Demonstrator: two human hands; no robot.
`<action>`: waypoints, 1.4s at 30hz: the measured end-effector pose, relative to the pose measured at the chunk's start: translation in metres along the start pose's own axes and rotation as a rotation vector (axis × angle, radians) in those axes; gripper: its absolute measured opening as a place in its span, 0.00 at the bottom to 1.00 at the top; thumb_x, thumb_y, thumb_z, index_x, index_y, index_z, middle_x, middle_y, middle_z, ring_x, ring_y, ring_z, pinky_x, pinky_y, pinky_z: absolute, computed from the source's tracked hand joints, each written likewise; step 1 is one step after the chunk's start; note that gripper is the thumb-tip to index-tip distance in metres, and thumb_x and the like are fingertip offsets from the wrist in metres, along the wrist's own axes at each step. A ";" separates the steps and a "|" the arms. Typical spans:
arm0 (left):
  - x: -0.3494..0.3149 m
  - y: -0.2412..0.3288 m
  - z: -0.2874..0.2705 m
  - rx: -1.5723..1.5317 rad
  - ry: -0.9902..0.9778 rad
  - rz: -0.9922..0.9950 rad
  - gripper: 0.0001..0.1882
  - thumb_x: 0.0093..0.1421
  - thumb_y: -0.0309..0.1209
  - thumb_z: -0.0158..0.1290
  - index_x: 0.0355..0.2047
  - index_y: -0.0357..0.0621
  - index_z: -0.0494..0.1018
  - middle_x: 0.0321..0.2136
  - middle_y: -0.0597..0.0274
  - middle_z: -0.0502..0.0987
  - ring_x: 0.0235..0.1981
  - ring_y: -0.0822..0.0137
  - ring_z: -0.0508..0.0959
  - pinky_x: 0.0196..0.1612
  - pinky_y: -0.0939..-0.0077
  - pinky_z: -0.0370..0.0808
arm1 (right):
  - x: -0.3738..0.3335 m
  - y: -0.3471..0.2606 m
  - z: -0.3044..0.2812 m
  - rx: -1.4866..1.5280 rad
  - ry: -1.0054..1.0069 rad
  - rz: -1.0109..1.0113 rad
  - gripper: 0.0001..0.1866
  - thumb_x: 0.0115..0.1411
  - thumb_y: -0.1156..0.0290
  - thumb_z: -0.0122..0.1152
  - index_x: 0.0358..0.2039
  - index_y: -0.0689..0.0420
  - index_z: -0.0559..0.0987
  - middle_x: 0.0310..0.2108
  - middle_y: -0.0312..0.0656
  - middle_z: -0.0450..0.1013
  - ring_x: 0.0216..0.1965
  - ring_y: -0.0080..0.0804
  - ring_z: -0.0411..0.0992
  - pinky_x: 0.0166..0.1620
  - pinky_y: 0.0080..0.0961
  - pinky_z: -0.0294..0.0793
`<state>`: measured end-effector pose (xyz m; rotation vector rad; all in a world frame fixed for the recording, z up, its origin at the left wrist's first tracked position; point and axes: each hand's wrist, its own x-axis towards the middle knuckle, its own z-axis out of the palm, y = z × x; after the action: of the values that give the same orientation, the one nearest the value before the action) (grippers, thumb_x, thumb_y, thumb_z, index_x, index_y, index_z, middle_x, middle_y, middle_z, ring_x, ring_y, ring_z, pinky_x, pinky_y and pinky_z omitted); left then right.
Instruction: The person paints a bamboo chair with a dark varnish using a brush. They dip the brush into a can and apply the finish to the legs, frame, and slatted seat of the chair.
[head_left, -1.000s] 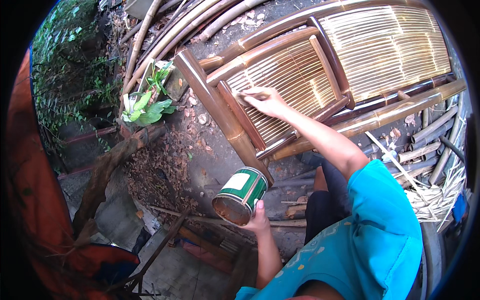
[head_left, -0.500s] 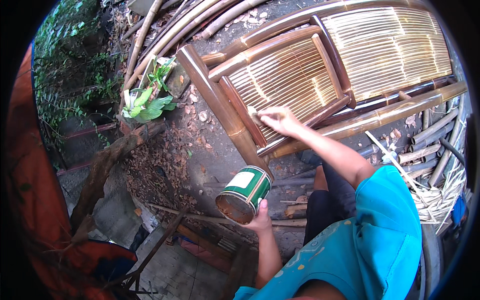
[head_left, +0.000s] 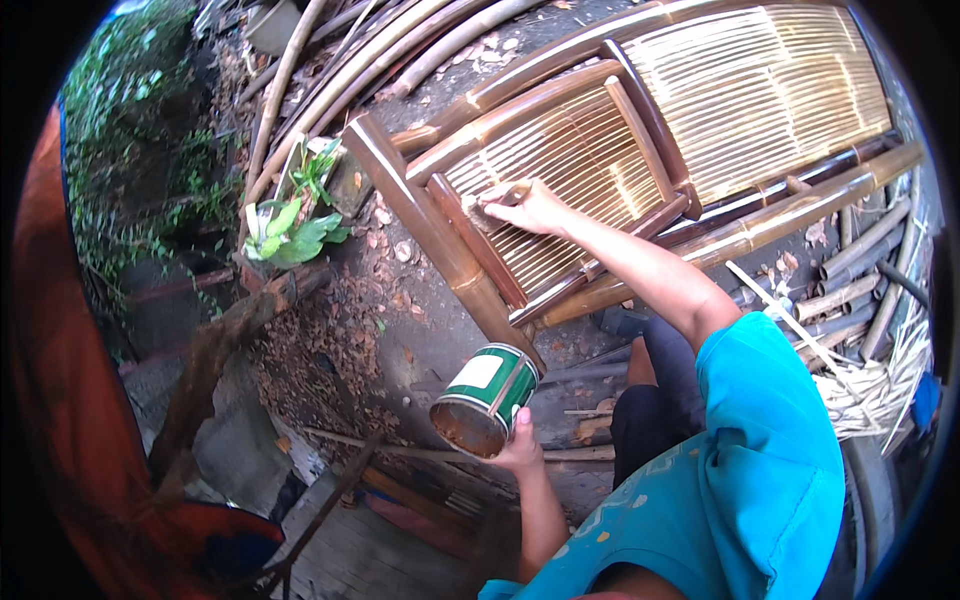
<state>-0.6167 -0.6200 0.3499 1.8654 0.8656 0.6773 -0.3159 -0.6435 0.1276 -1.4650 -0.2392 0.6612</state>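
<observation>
My left hand grips a green can with a pale blank-looking patch from below and the side. The can is tilted, its open mouth toward the lower left, with brown stain on the inner wall. My right hand is closed on a small brush, mostly covered by the fingers. The brush rests on the left end of a glossy bamboo slat panel, beside its dark brown side rail. That panel is part of a long bamboo furniture frame.
A second slat panel extends to the right. Bamboo poles lie at the back left, near a leafy potted plant. Cut bamboo pieces and pale strips lie at right. An orange tarp hangs at left.
My right hand has moved up and left with the brush, along the slats by the side rail. The left hand still holds the can, nearly in place. The view has shifted slightly.
</observation>
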 end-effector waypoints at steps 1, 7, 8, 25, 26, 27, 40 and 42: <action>-0.002 0.003 0.001 -0.023 0.022 0.001 0.42 0.54 0.29 0.67 0.63 0.27 0.57 0.58 0.44 0.68 0.55 0.53 0.73 0.59 0.59 0.71 | 0.005 0.002 -0.014 0.025 0.032 0.107 0.16 0.56 0.58 0.70 0.43 0.50 0.86 0.39 0.43 0.83 0.43 0.35 0.80 0.53 0.32 0.78; 0.000 -0.002 -0.005 0.028 0.005 0.061 0.47 0.53 0.31 0.68 0.65 0.28 0.53 0.60 0.43 0.65 0.58 0.52 0.71 0.61 0.57 0.71 | 0.012 0.087 -0.243 -0.093 0.797 0.055 0.12 0.61 0.64 0.67 0.37 0.60 0.84 0.37 0.41 0.82 0.40 0.28 0.80 0.44 0.27 0.80; -0.002 -0.004 -0.006 0.039 0.014 0.050 0.46 0.53 0.31 0.68 0.65 0.28 0.53 0.60 0.43 0.65 0.58 0.52 0.70 0.61 0.57 0.70 | 0.008 0.074 -0.231 -0.067 0.732 0.114 0.11 0.60 0.64 0.68 0.40 0.56 0.85 0.40 0.41 0.82 0.42 0.28 0.80 0.47 0.26 0.80; 0.021 0.000 0.027 -0.026 -0.008 0.076 0.45 0.54 0.33 0.68 0.65 0.30 0.55 0.58 0.46 0.68 0.53 0.55 0.74 0.57 0.60 0.74 | -0.180 0.055 0.007 -0.295 0.457 0.154 0.10 0.63 0.68 0.63 0.42 0.57 0.85 0.34 0.43 0.80 0.34 0.32 0.79 0.39 0.28 0.80; 0.024 0.000 0.028 -0.027 -0.032 0.069 0.45 0.54 0.33 0.68 0.64 0.30 0.55 0.57 0.46 0.68 0.53 0.55 0.74 0.57 0.60 0.74 | -0.186 0.034 0.037 -0.150 0.339 0.168 0.12 0.62 0.67 0.65 0.45 0.55 0.84 0.35 0.42 0.80 0.36 0.33 0.79 0.43 0.27 0.81; 0.028 0.004 0.034 -0.038 -0.066 0.067 0.45 0.54 0.34 0.69 0.64 0.30 0.55 0.57 0.46 0.68 0.53 0.55 0.74 0.57 0.60 0.74 | -0.189 0.044 0.065 0.040 0.293 0.099 0.14 0.60 0.67 0.68 0.47 0.54 0.84 0.37 0.41 0.81 0.40 0.32 0.80 0.46 0.26 0.79; 0.029 0.013 0.048 -0.042 -0.088 0.016 0.42 0.56 0.34 0.66 0.63 0.27 0.57 0.55 0.44 0.70 0.52 0.55 0.75 0.56 0.60 0.74 | -0.171 0.125 -0.203 -0.879 0.594 0.167 0.09 0.63 0.67 0.59 0.41 0.54 0.84 0.30 0.48 0.80 0.34 0.48 0.80 0.43 0.40 0.80; 0.028 0.003 0.051 -0.026 -0.069 0.031 0.42 0.56 0.33 0.66 0.63 0.27 0.56 0.56 0.44 0.69 0.53 0.55 0.74 0.57 0.60 0.74 | -0.165 0.085 -0.147 -0.777 0.196 0.224 0.11 0.63 0.65 0.61 0.40 0.56 0.84 0.33 0.49 0.80 0.38 0.45 0.80 0.46 0.37 0.79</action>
<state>-0.5610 -0.6249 0.3346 1.8710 0.7812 0.6360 -0.3927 -0.8599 0.0672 -2.3151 -0.1873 0.6255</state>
